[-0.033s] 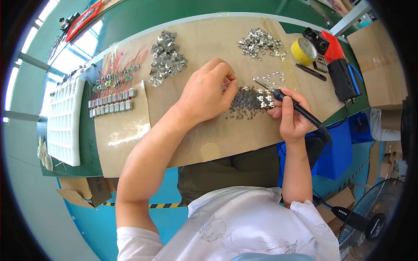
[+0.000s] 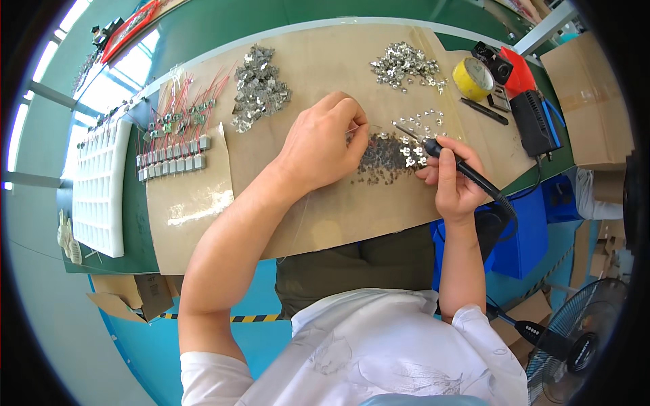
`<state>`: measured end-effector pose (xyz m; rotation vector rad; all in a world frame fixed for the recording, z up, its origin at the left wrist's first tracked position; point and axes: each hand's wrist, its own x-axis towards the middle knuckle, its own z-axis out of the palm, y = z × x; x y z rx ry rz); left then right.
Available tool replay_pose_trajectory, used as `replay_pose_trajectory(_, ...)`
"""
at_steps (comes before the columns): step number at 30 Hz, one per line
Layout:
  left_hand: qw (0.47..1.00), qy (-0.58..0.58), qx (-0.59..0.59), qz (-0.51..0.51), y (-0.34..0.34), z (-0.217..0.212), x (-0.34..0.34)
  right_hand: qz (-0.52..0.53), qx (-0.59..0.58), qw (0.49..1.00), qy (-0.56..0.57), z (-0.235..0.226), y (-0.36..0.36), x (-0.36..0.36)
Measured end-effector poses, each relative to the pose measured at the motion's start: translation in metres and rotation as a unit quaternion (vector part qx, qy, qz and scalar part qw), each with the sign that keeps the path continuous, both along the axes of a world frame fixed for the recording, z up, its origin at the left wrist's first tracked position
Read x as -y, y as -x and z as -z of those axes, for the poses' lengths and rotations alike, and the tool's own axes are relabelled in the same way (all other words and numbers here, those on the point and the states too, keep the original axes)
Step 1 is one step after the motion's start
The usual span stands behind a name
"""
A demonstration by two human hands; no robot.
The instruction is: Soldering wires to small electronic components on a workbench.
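Soldering looks to be the step in hand, judged from the single head view. The right hand is wrapped in a pen-like grip around a black-handled soldering iron with a thin metal tip; the tip slants up and left over a dark, scorched patch of small metal pieces on the brown cardboard work sheet. A black cord runs from the iron's handle down past the wrist. The left hand lies palm down on the sheet with its fingers curled, their tips pressed together at the left edge of that patch; they seem to pinch something very thin, perhaps a wire or a strand of solder, but it is too fine to tell.

Farther up the sheet lie a heap of grey metal clips and a scatter of shiny silver fittings. To the left sit a row of small grey blocks with red leads and a white compartment tray. On the right stand a yellow roll of tape and a red and black tool.

The next move, as I judge it, calls for bringing the iron's tip precisely onto one small piece while the left fingertips stay steady and keep off the hot metal.
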<state>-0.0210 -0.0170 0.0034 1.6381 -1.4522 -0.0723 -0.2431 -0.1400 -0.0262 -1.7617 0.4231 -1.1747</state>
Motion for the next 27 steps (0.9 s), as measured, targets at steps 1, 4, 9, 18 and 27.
replay_pose_trajectory(1, 1.000, -0.002, -0.002, -0.001, 0.001, 0.000, -0.001, 0.003, -0.010, 1.000, -0.008, -0.001, 0.001, 0.000)
replay_pose_trajectory(4, 1.000, -0.019, 0.007, -0.002, 0.001, -0.001, -0.002, 0.005, -0.036, 0.998, 0.051, -0.011, -0.001, -0.002)
replay_pose_trajectory(9, 0.997, -0.035, 0.062, -0.005, 0.002, 0.000, -0.002, 0.005, -0.072, 0.995, 0.066, -0.018, -0.001, -0.005)
replay_pose_trajectory(18, 0.996, -0.030, 0.083, -0.007, 0.002, 0.004, 0.001, 0.005, -0.085, 0.993, 0.087, -0.020, -0.004, -0.005)
replay_pose_trajectory(27, 0.994, -0.041, 0.097, -0.011, 0.003, 0.006, 0.001, 0.006, -0.083, 0.992, 0.100, -0.017, -0.004, -0.005)
